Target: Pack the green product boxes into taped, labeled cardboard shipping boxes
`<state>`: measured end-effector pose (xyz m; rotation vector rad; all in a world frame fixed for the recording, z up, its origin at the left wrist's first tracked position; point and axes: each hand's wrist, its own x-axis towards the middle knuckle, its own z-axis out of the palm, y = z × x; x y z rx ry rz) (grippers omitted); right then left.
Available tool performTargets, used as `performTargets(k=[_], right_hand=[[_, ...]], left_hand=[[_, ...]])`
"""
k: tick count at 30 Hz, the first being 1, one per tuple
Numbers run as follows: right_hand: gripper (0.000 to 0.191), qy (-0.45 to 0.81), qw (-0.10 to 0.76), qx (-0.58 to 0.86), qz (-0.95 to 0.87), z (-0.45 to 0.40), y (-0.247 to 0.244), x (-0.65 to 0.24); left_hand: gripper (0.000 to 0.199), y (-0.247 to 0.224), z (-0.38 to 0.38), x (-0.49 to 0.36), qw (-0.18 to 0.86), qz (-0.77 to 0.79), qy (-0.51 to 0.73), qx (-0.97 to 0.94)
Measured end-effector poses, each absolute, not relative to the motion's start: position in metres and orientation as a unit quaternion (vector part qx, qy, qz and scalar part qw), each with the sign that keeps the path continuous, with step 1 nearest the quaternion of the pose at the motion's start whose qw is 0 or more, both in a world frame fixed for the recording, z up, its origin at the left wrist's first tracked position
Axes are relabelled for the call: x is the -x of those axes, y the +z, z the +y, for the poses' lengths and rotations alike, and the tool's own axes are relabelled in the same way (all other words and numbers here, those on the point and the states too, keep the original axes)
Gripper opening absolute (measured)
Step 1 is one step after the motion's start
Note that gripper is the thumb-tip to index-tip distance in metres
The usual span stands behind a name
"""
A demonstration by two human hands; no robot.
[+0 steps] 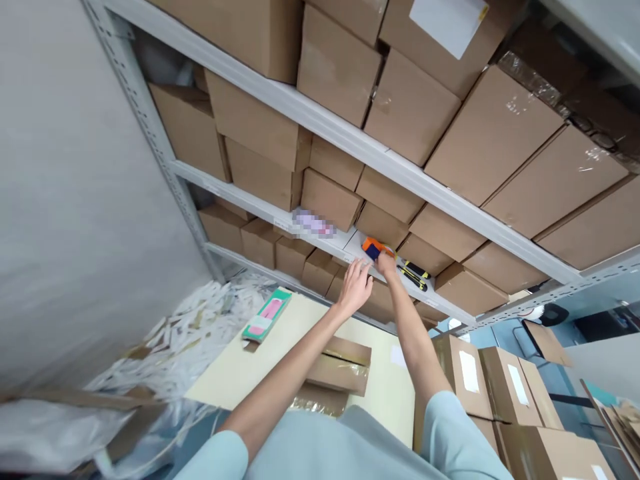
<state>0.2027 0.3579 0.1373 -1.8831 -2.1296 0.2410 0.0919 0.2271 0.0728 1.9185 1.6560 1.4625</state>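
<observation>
My right hand (386, 264) reaches to the shelf edge (353, 245), its fingers closed around an orange and dark-blue tool (372, 249). The tool's exact kind is hard to make out, as my fingers cover part of it. Just left of it, my left hand (355, 288) hovers by the same edge, fingers stretched out and holding nothing. Black and yellow cutters or pliers (414, 274) lie on the shelf to the right of my right hand. A blurred purple packet (314, 223) rests on the shelf farther left.
Cardboard boxes (340, 63) fill the metal rack above and behind my hands. Below is a pale table (220, 373) bearing a flattened carton (345, 365) and a green and pink package (267, 315). Paper scraps (185, 327) pile up at left; labelled boxes (467, 373) stand at right.
</observation>
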Motion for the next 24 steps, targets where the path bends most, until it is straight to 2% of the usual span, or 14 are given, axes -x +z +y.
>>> performTargets(k=[4,8,10,13,16,19,24], right_hand=[[0.041,0.106,0.167,0.632,-0.750,0.339,0.128,-0.219],[0.049,0.244,0.341,0.529,-0.738,0.248,0.078,-0.232],[0.053,0.336,0.377,0.492,-0.709,0.184,0.050,-0.234],[0.055,0.435,0.394,0.477,-0.654,0.096,0.022,-0.230],[0.058,0.469,0.393,0.499,-0.614,0.042,0.020,-0.223],[0.064,0.475,0.380,0.518,-0.601,0.018,0.034,-0.220],[0.069,0.520,0.379,0.511,-0.570,0.008,0.056,-0.225]], left_hand=[[0.046,0.057,0.193,-0.078,0.155,0.562,0.530,-0.616],[0.036,0.038,0.139,-0.059,0.235,0.542,0.572,-0.568],[0.031,0.027,0.104,-0.053,0.277,0.531,0.574,-0.558],[0.025,0.014,0.054,-0.051,0.330,0.525,0.562,-0.547],[0.025,0.010,0.019,-0.051,0.366,0.527,0.556,-0.529],[0.025,0.019,-0.001,-0.049,0.390,0.527,0.539,-0.528],[0.026,0.048,-0.016,-0.047,0.371,0.521,0.519,-0.567]])
